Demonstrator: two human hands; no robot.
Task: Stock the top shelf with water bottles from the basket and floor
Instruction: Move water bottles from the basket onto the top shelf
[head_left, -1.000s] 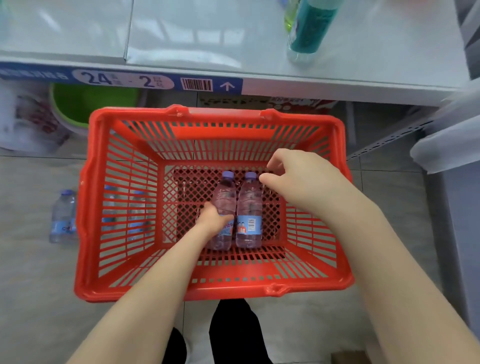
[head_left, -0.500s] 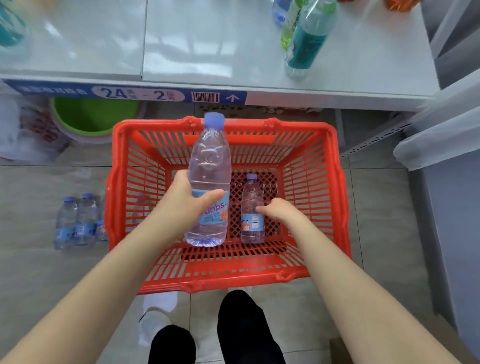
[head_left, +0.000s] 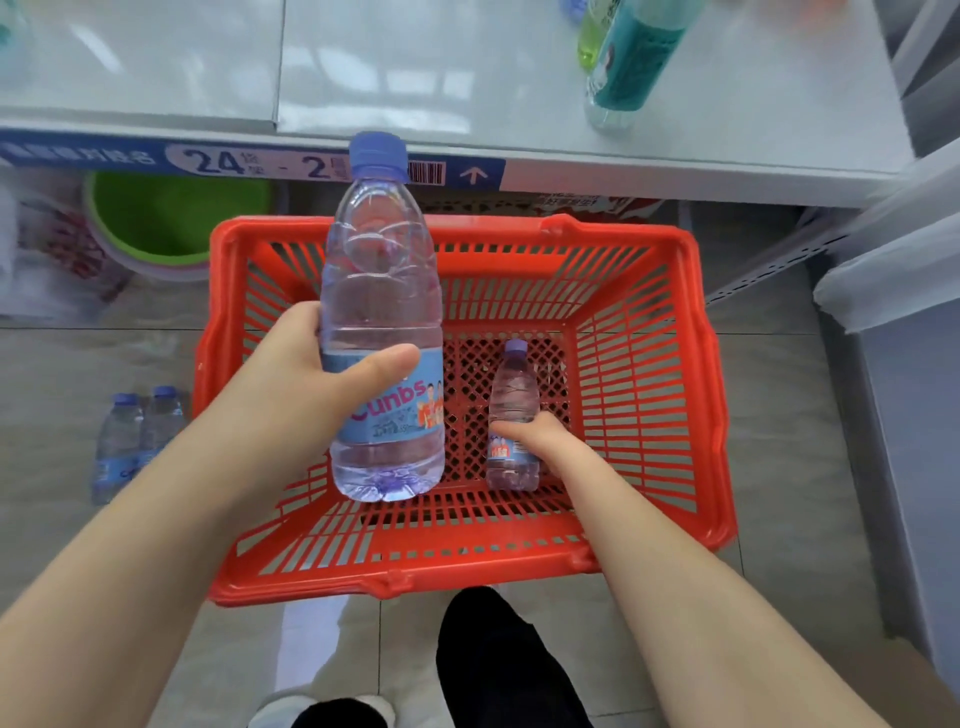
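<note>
A raised bottle (head_left: 382, 291) is gripped upright by the left hand (head_left: 311, 384), the thumb laid across the blue label and the fingers curled round the far side; it is held above the left part of the red basket (head_left: 467, 569), its cap seen against the shelf's price strip (head_left: 234, 161). A second bottle (head_left: 511, 395) is seen upright on the basket's mesh bottom, towards the near side, and is clasped at its label by the right hand (head_left: 540, 434), whose fingers are wrapped round it. The basket is set on the tiled floor (head_left: 779, 467) just before the white shelf (head_left: 415, 78). Floor bottles (head_left: 137, 436) are grouped to the left of the basket, close to its wall. A teal bottle (head_left: 634, 57) is seen on the shelf at the right, with others partly cut off at the frame's top edge. A green basin (head_left: 171, 223) is kept under the shelf at the left.
</note>
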